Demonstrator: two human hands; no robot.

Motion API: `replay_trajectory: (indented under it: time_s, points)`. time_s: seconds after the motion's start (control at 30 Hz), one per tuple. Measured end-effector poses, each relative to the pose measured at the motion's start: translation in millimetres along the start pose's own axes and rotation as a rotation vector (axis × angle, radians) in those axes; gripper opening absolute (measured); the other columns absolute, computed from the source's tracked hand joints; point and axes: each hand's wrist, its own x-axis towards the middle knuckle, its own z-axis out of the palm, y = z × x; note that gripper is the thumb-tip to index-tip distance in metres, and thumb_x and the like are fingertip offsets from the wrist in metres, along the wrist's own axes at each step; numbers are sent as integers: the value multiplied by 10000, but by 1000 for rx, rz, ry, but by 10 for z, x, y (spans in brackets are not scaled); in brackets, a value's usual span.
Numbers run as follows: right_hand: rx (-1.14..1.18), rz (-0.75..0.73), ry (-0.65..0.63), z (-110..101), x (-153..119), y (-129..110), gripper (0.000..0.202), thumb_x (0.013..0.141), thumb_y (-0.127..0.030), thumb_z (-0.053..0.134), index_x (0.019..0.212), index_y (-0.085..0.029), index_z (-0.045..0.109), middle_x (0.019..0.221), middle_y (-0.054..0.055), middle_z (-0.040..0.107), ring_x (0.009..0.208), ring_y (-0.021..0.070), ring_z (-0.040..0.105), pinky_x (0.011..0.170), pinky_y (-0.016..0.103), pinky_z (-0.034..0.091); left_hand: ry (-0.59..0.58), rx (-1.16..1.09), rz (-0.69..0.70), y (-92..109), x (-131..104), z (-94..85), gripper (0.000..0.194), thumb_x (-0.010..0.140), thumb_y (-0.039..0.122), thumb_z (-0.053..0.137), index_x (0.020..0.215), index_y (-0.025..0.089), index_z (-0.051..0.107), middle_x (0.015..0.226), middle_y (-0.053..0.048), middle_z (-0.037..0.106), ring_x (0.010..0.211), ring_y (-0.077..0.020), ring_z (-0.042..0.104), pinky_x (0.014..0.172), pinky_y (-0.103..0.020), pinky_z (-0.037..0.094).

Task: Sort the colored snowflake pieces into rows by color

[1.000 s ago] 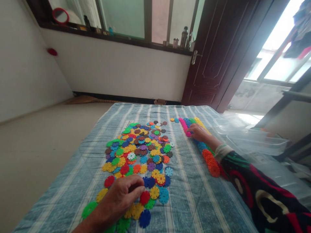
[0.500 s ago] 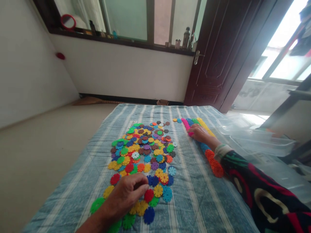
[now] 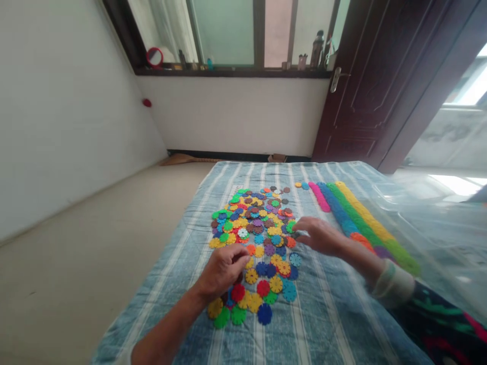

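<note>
A pile of colourful notched plastic discs is spread over the striped cloth. My left hand hovers at the pile's left side, fingers curled and thumb against them; what they hold, if anything, is hidden. At the pile's right edge is my right hand, its thumb and fingers apart near a green disc and a dark disc. Farther right, discs lie overlapped in rows by colour: a short pink row, a blue row, a green row and a yellow row. My right forearm partly covers orange and purple discs.
Clear plastic boxes stand along the right side of the striped cloth. A yellow disc and a light blue one lie beside the pink row's far end. Beyond are a wall and a dark red door.
My right hand has left the pink row and come back left to the pile's edge, its fingers now apart. My left hand has shifted slightly over the discs. The view has turned left.
</note>
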Motion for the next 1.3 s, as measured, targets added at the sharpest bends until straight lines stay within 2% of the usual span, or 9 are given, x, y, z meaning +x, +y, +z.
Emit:
replay_trajectory:
  time_s: [0.13, 0.3, 0.47, 0.6, 0.7, 0.93, 1.07, 1.2, 1.3]
  points:
    - [29, 15, 20, 222, -131, -387, 182, 818, -234, 611, 988, -221, 674, 959, 70, 649, 898, 207, 594, 758, 289, 428, 203, 115, 54, -145, 55, -61, 228, 803, 322, 487, 705, 175, 632, 665, 11, 619, 647, -127, 556, 645, -227, 437]
    - [40, 75, 75, 420, -165, -547, 178, 815, -203, 593, 985, -189, 645, 1013, 80, 613, 996, 226, 540, 846, 324, 409, 406, 148, 76, -329, 119, -57, 227, 801, 322, 471, 738, 188, 643, 705, 8, 662, 660, -136, 607, 650, -231, 462]
    - [115, -11, 122, 454, -135, -621, 183, 839, -170, 553, 1003, -196, 630, 1072, 74, 585, 1019, 205, 522, 884, 320, 409, 426, 181, 134, -396, 149, -19, 215, 795, 326, 481, 741, 196, 644, 732, -8, 684, 678, -150, 641, 665, -239, 490]
    - [57, 150, 220, 411, -52, -483, 215, 860, -254, 567, 1060, -194, 621, 1159, 111, 554, 1102, 251, 479, 930, 376, 392, 466, 173, 157, -439, 164, -21, 212, 787, 344, 498, 758, 204, 654, 755, -16, 700, 701, -161, 656, 682, -244, 509]
    - [52, 247, 230, 425, 7, -389, 252, 854, -321, 588, 1067, -187, 611, 1148, 117, 553, 1108, 265, 469, 944, 394, 385, 485, 155, 145, -471, 180, -38, 213, 778, 371, 515, 762, 215, 660, 769, -16, 710, 697, -168, 660, 686, -247, 518]
    - [133, 86, 216, 544, 39, -606, 121, 863, -289, 589, 941, -197, 597, 1090, 69, 569, 1039, 215, 509, 917, 335, 407, 490, 109, 79, -435, 223, -108, 255, 740, 435, 533, 750, 222, 674, 753, -13, 713, 662, -177, 659, 636, -247, 518]
    - [157, 27, 255, 550, 52, -606, 162, 863, -280, 590, 1007, -208, 606, 1160, 74, 558, 1086, 221, 504, 940, 343, 403, 480, 105, 49, -394, 268, -194, 274, 712, 461, 542, 728, 226, 683, 733, -1, 715, 655, -177, 656, 623, -237, 506]
    - [106, 172, 302, 557, 78, -475, 239, 853, -314, 597, 1062, -200, 617, 1192, 110, 555, 1133, 272, 483, 979, 419, 385, 465, 125, -1, -414, 468, -338, 272, 673, 462, 557, 684, 222, 685, 678, 12, 702, 631, -174, 642, 607, -232, 484]
    - [137, 130, 262, 575, 64, -436, 172, 856, -290, 579, 990, -197, 636, 1127, 93, 585, 1096, 247, 512, 962, 390, 410, 520, 127, -68, -478, 733, -413, 264, 661, 440, 552, 686, 211, 681, 623, 14, 678, 606, -175, 623, 591, -240, 466]
